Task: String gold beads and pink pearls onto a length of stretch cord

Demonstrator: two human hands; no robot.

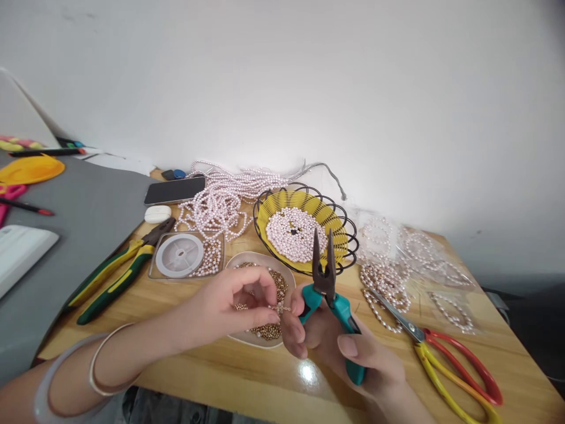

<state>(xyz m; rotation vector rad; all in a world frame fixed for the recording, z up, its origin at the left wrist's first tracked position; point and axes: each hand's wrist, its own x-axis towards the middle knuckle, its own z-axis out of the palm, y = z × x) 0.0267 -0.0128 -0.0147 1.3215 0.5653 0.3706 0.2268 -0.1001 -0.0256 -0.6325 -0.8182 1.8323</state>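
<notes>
My right hand [348, 353] grips teal-handled needle-nose pliers [329, 282], jaws pointing up and slightly apart. My left hand [233, 303] pinches a tiny beaded piece [279, 307] between its fingertips, and the fingers of both hands meet on it. Both hands hover over a shallow dish of small gold beads [265, 335]. Behind the pliers stands a black wire basket with a yellow liner [304, 203], holding pearl beads. Two bangles circle my left wrist.
On the wooden table [247, 371] lie green-yellow pliers [119, 271], a clear box with a thread spool [180, 254], pearl strands [225, 197], a phone [175, 189], bagged pearls [424, 253] and red-yellow scissors [445, 359]. A grey mat [83, 218] lies left.
</notes>
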